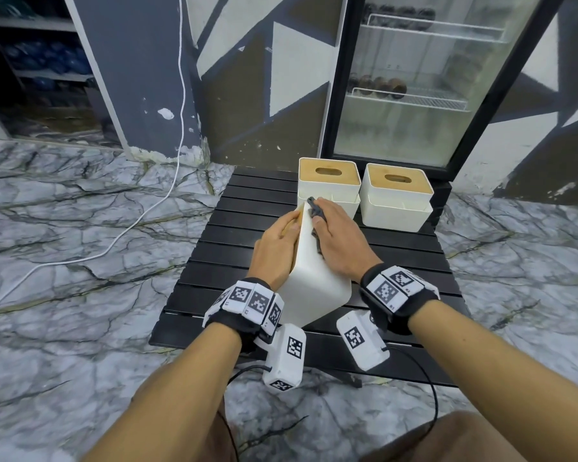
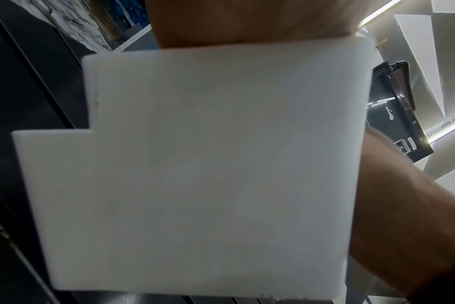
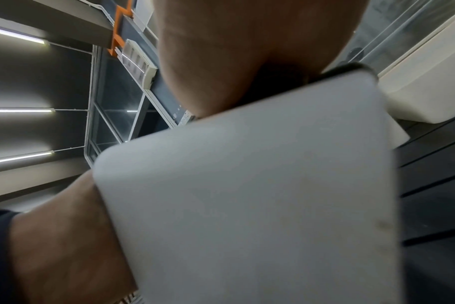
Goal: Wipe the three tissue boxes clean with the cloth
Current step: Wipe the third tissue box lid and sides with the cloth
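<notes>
Head view, left hand (image 1: 274, 251): laid flat along the wooden lid side of the tilted box (image 1: 309, 281), fingers straight, steadying it.
Right hand (image 1: 339, 241): palm down on the box's white side, fingers pressing the dark cloth (image 1: 315, 213) flat against it.
Box: tipped on its side near the middle of the table (image 1: 214, 241), between both hands; it fills the left wrist view (image 2: 208, 164) and the right wrist view (image 3: 260, 205), both blurred.
Surface: black slatted table, low on a grey marble-pattern floor (image 1: 64, 211).
Room: glass-door fridge (image 1: 424, 78) behind, wall painted in grey and white triangles.
Around: two more boxes (image 1: 329, 188) (image 1: 397, 198) upright side by side at the far edge, just beyond the hands; white cable (image 1: 141, 218) trailing over the floor at left.
</notes>
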A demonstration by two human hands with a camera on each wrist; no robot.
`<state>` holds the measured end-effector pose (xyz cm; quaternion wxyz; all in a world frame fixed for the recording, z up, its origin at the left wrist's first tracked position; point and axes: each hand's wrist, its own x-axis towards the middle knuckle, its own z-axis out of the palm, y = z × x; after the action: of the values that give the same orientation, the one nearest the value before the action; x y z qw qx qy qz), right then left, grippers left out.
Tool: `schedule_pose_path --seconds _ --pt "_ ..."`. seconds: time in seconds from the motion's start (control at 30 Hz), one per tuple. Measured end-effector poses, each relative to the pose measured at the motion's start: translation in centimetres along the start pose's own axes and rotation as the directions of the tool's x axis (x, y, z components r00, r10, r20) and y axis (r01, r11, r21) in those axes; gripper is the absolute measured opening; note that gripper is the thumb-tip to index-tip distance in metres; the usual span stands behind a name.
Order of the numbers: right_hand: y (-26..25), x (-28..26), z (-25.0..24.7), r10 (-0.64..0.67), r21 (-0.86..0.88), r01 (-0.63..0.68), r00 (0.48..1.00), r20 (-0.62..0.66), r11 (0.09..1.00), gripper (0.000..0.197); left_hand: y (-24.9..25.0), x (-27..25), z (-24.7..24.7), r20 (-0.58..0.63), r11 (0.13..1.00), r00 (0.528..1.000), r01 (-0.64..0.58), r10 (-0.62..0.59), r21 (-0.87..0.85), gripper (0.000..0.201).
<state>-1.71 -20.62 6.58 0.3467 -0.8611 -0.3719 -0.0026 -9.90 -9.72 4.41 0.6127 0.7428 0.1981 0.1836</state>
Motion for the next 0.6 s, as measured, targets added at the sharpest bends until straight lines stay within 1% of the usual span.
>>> schedule_pose_path --seconds 0.13,0.27,0.47,0.53,0.6 --pt "1.6 -0.8 0.0 0.071 -0.009 -0.071 0.997 -0.02 0.997 0.031 0.0 0.0 0.0 -0.009 1.0 1.0 0.0 -0.001 -0.012 0.032" --pt "2.6 -1.6 -0.2 0.142 -0.007 -0.143 0.988 -0.051 0.99 0.032 0.2 -0.2 0.4 -0.005 1.0 1.0 0.006 -0.006 -0.002 0.032" --pt "5.1 -3.2 -0.9 0.213 -0.091 -0.222 0.972 -0.104 0.971 0.028 0.8 -0.6 0.8 0.006 1.0 1.0 -0.026 0.026 0.018 0.034" --pt "5.2 -4.0 -1.3 0.232 -0.042 -0.241 0.96 -0.159 0.97 0.027 0.9 -0.7 0.9 0.012 0.999 1.0 -0.027 0.027 0.027 0.035" --pt "4.1 -5.0 -1.6 0.244 0.08 -0.232 0.945 -0.216 0.969 0.027 0.8 -0.6 1.1 0.009 0.999 1.0 -0.029 0.028 0.036 0.035"
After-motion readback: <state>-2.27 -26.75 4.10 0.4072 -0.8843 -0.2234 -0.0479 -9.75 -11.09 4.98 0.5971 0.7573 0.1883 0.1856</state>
